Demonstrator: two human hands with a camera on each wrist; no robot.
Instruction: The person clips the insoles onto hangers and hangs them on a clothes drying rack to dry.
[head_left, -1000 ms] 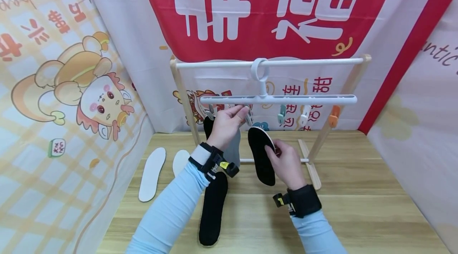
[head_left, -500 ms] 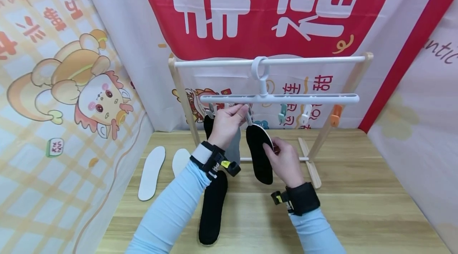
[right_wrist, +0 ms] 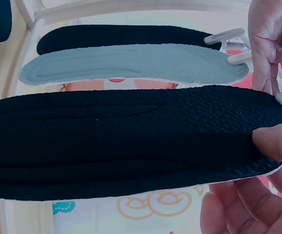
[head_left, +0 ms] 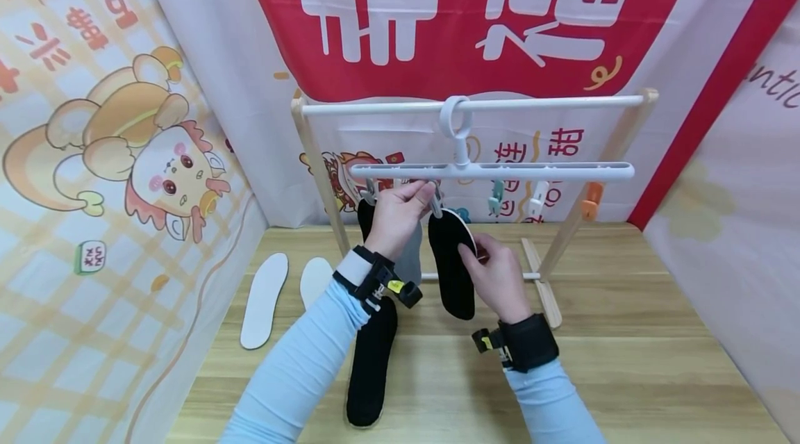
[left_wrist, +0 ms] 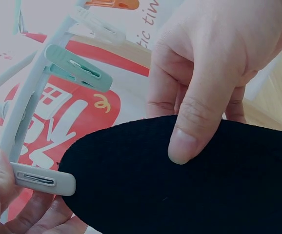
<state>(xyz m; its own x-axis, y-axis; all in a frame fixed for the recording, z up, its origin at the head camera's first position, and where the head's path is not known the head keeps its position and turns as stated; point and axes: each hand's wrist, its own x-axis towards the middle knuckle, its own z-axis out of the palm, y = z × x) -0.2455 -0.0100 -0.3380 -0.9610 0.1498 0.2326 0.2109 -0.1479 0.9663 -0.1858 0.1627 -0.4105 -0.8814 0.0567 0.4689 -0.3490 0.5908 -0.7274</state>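
Observation:
My right hand (head_left: 500, 281) pinches a black insole (head_left: 451, 270) near its upper end, thumb on the black face and fingers behind. My left hand (head_left: 396, 222) holds a grey clip (left_wrist: 42, 179) on the white hanger (head_left: 537, 171) between thumb and fingers. In the left wrist view, the clip's tip overlaps the insole's end. Behind the left hand, a grey insole (right_wrist: 131, 63) and another black insole (right_wrist: 126, 38) hang from their own clips. The hanger's ring loops over the rack's top bar (head_left: 550, 104).
On the wooden table (head_left: 625, 360) lie another black insole (head_left: 373, 374) in front and two white insoles, one at the left (head_left: 265, 301) and one partly behind the left arm (head_left: 314, 281). Green (head_left: 496, 197), white (head_left: 537, 199) and orange (head_left: 592, 201) clips hang at the hanger's right.
My right hand has moved the black insole slightly left and up, bringing its upper end to the grey clip. The left hand stays at the clip.

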